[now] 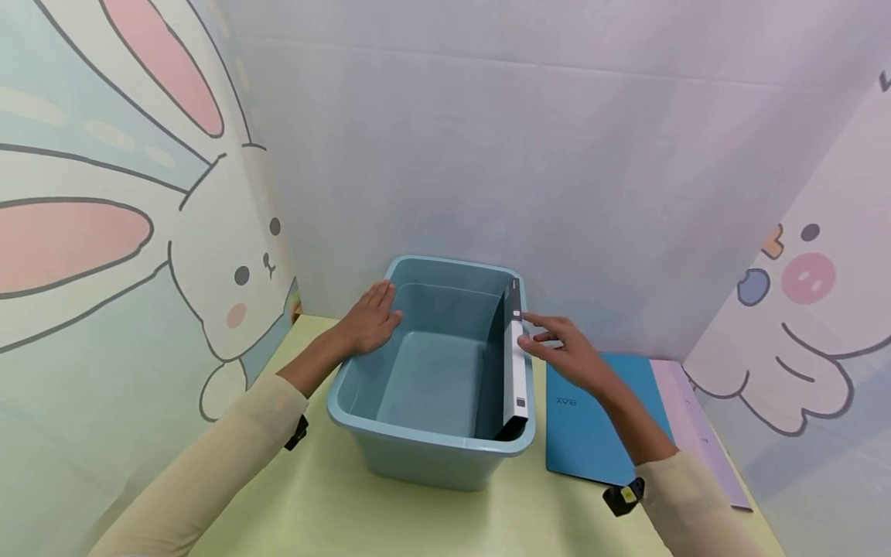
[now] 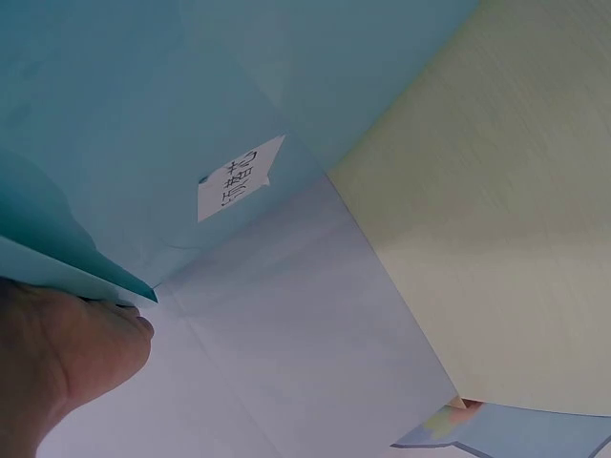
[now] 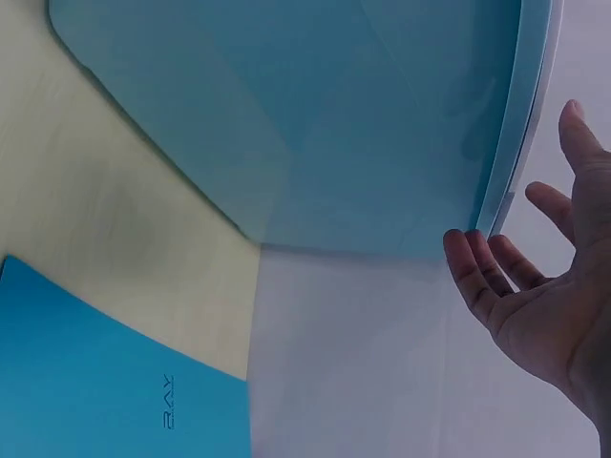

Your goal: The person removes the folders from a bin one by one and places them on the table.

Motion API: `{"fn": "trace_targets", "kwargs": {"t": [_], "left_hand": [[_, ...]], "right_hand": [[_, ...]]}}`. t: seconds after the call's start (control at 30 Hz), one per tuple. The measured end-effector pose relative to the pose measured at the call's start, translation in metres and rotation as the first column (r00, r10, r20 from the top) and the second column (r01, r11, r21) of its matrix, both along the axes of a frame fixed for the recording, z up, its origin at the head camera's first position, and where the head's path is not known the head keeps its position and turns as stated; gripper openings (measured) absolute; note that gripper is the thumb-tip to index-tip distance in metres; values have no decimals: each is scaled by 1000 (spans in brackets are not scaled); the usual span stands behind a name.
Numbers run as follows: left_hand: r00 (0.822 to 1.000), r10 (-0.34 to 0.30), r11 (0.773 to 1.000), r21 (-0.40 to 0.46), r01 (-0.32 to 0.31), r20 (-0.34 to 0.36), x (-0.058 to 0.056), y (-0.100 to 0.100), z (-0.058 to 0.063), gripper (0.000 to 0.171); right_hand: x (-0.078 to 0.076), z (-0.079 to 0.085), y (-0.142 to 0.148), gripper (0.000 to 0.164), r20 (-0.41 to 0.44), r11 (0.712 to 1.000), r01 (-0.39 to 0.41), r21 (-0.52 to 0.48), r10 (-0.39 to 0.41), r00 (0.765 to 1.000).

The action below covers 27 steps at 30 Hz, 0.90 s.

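A blue-grey plastic bin [image 1: 431, 445] stands on the table. Along the inside of its right wall, a slim file binder [image 1: 513, 360] stands on edge, its narrow white spine with black ends facing up. My left hand [image 1: 370, 319] rests with straight fingers at the bin's left rim; the left wrist view shows its thumb side by that rim. Beside the right rim and the binder is my right hand [image 1: 565, 352], fingers spread and loosely bent. In the right wrist view, fingertips of the right hand [image 3: 535, 296] are at the rim, with nothing gripped.
Right of the bin, a blue folder [image 1: 605, 418] lies partly over a lilac folder [image 1: 696, 433] on the pale yellow table [image 1: 334, 510]. A small white label [image 2: 239, 179] is on the bin's outer wall. Cloth with cartoon animals [image 1: 230, 271] hangs around the table.
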<state>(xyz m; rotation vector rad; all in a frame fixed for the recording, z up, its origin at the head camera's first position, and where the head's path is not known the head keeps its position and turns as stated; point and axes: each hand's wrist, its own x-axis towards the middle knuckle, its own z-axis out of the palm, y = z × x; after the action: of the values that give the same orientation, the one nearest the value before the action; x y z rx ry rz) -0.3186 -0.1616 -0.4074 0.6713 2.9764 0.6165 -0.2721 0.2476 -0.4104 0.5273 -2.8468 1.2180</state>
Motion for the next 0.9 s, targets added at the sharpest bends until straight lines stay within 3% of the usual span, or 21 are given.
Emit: {"fn": "trace_targets", "kwargs": {"t": [0.37, 0.7, 0.9], "left_hand": [[1000, 8, 1000, 0, -8, 10, -2, 2, -1, 72], [1000, 6, 1000, -8, -6, 2, -4, 1, -2, 72], [1000, 15, 1000, -3, -15, 11, -4, 2, -3, 73]], "right_hand": [[-9, 0, -18, 78, -33, 996, 20, 83, -18, 999], [-14, 24, -44, 75, -22, 981, -63, 183, 68, 997], [-16, 39, -64, 70, 45, 964, -57, 259, 47, 998]]}}
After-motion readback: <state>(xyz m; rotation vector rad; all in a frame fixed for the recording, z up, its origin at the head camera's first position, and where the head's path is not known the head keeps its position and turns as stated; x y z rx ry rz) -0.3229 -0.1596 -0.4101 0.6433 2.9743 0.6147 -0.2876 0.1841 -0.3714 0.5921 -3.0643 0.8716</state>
